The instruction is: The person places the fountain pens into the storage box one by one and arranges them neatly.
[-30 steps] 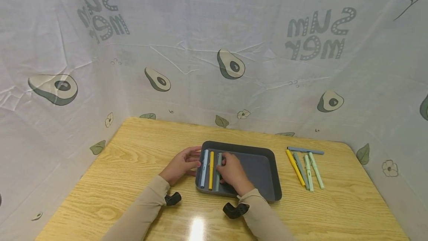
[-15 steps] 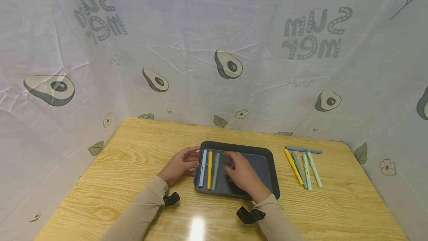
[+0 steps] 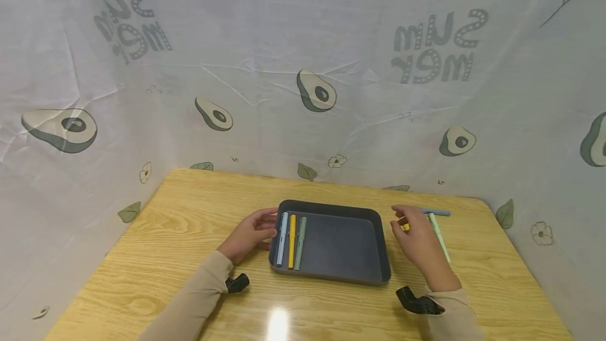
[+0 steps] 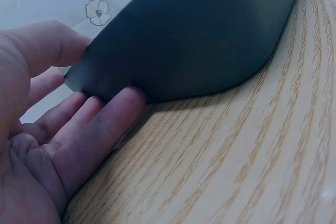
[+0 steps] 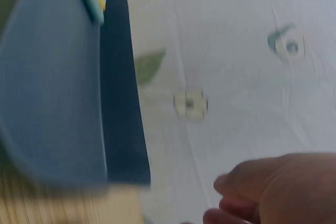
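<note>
In the head view, a dark grey tray [image 3: 341, 246] holds a light blue pen [image 3: 282, 238], a yellow pen [image 3: 291, 242] and a grey-green pen [image 3: 300, 243], side by side along its left end. My left hand [image 3: 248, 236] rests at the tray's left side. The left wrist view has its loosely extended fingers against the outer wall [image 4: 199, 45], thumb at the rim. To the right of the tray, my right hand [image 3: 418, 238] is above the loose pens, fingers slightly bent, nothing visible in them. It covers most of a second yellow pen [image 3: 406, 227].
Beyond the right hand lie a blue pen [image 3: 437, 212] and a light green pen [image 3: 440, 238]; others there are hidden by the hand. The wooden table [image 3: 199, 199] backs onto a printed white curtain [image 3: 265, 67].
My right hand let go of the grey-green pen inside the tray, then moved right, out over the loose pens. The left hand stayed at the tray's side.
</note>
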The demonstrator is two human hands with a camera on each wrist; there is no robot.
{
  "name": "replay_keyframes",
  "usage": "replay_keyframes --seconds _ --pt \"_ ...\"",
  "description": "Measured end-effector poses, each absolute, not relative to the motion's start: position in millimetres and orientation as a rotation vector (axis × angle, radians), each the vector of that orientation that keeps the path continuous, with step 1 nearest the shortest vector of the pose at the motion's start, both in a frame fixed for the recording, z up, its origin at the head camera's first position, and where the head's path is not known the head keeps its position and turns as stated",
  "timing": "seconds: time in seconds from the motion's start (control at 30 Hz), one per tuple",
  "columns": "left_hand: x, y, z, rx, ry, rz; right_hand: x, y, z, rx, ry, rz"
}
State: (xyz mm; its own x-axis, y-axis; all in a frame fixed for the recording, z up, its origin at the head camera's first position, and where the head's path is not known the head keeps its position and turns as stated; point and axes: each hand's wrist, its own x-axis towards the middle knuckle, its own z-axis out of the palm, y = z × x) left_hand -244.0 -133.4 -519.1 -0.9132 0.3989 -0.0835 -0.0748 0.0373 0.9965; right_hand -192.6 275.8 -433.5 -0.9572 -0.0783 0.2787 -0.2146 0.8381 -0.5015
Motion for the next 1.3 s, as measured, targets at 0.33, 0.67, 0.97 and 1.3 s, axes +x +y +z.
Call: replay_keyframes --seconds 0.33,0.67,0.97,1.3 --pt "-243.2 -133.5 -517.2 0.337 1.987 1.935 -191.1 313.5 -439.2 -0.030 -2.923 0.739" --pt "-243.0 -133.5 -517.4 0.337 1.988 1.926 -197.5 326.5 -455.1 -0.180 -3.069 0.681" --pt "-241.0 -133.3 -515.4 0.332 1.989 1.926 -195.1 324.8 -458.8 -0.201 -3.061 0.680" --pt "-240.9 -133.4 -515.2 0.331 1.981 1.936 -194.1 318.5 -462.9 -0.197 -3.088 0.638"
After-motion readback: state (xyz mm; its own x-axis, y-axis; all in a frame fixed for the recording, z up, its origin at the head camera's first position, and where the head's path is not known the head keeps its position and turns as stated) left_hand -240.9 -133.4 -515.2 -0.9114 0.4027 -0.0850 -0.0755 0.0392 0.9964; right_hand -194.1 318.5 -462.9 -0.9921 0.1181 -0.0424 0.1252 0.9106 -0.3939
